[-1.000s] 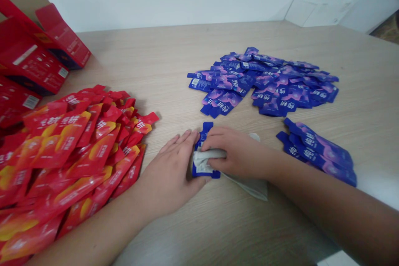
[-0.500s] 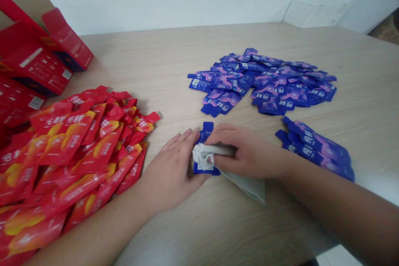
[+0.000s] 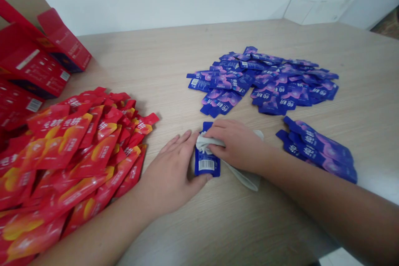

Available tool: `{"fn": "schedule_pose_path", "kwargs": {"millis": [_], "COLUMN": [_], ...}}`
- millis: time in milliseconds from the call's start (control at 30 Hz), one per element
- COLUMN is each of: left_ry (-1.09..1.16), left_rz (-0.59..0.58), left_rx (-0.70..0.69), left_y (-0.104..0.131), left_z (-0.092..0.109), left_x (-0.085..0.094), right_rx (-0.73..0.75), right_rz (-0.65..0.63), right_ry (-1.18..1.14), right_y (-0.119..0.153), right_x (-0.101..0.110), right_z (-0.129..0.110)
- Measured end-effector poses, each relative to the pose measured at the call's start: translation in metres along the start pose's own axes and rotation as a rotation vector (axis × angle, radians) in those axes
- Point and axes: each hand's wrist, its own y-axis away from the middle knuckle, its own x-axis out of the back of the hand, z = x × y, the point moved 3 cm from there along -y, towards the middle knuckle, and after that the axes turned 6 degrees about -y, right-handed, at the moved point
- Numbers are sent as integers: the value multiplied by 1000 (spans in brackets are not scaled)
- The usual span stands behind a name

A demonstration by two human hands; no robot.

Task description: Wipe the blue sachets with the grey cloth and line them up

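Observation:
A single blue sachet [image 3: 207,165] lies on the table with its barcode side up. My left hand [image 3: 174,170] rests flat along its left edge, fingers stretched and thumb at the bottom corner. A white cloth [image 3: 246,178] is bunched in my right hand [image 3: 235,143], whose fingers press it onto the upper part of the sachet. The cloth's loose end trails under my right hand onto the table. Part of the sachet is hidden by cloth and fingers.
Red sachets [image 3: 77,145] form a big heap at the left, with open red boxes [image 3: 40,62] behind. A pile of blue sachets [image 3: 264,81] lies further back on the table [image 3: 149,58]. Several more blue sachets [image 3: 321,143] are stacked near my right forearm. A white object [image 3: 314,10] stands by the wall.
My right hand and the cloth have moved up along the sachet, uncovering its barcode. My left hand has barely moved.

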Motion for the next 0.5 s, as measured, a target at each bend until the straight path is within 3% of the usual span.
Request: {"fn": "schedule_pose_path", "kwargs": {"millis": [167, 267, 333, 400, 500], "left_ry": [2, -8, -1, 21, 48], "left_rz": [1, -1, 3, 7, -5], "left_rx": [-5, -11, -17, -35, -61], "left_y": [-1, -2, -1, -1, -1], "left_z": [3, 2, 1, -1, -2], "left_x": [3, 2, 1, 1, 1], "right_rx": [-99, -34, 68, 144, 116], "right_rz": [134, 212, 154, -11, -208], "right_ry": [40, -101, -269, -404, -406], "right_y": [-5, 1, 6, 12, 16], "right_x": [7, 14, 16, 13, 5], "right_z": [19, 14, 0, -17, -33]}}
